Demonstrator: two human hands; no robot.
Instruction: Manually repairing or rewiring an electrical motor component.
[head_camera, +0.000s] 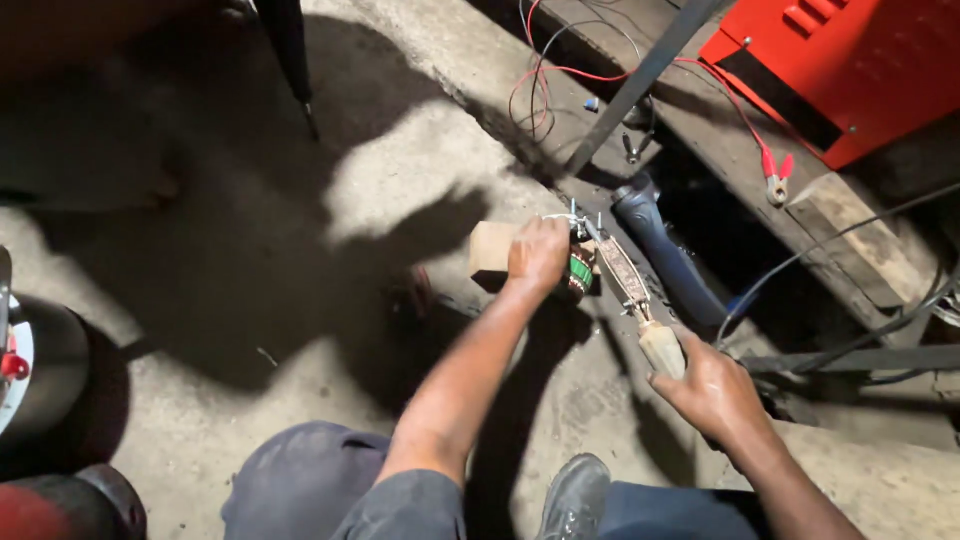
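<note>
Nearest to you are your own knees in dark trousers and one grey shoe (574, 497) planted on the concrete floor (300, 330). Just beyond the shoe, your right hand (712, 388) has its fingers wrapped around the pale wooden handle of a soldering iron (633, 290), whose long flat body slants up and left toward your other hand. Your left hand (537, 254) is closed over a motor armature (578, 270), gripping it from above; a green band and dark windings show just right of your knuckles, and the iron's tip meets the armature at its upper end, where thin bright wire sticks up. The armature sits at the right end of a small wooden block (490, 255) that rests on the floor right beside the edge of a dark pit.

Just past the iron, a blue power tool (665, 250) lies slanted along the edge of that pit. Farther on, a grey metal bar (640, 80) leans across a wooden plank (850, 250) that borders the pit's far side. Red clip leads (775, 175) lie on the plank, their red wires looping back. A red metal case (850, 70) stands at the far right corner.
</note>
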